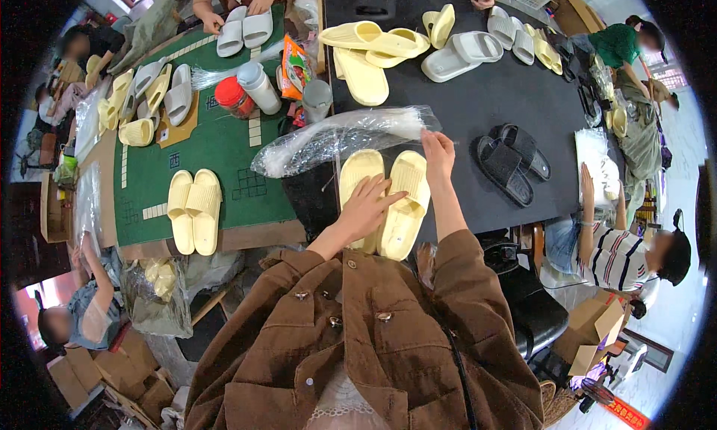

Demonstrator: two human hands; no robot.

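Note:
A pair of pale yellow slippers lies side by side on the black table, right in front of me. My left hand rests flat across the slippers, fingers spread. My right hand reaches just past their toes and pinches the end of a clear plastic bag. The bag lies stretched leftward across the seam between the black table and the green mat. My brown jacket sleeves fill the lower middle.
A black slipper pair lies to the right. More yellow and white slippers sit further back. Another yellow pair lies on the green mat, with a red-lidded jar and a white bottle beyond. Other people sit all around.

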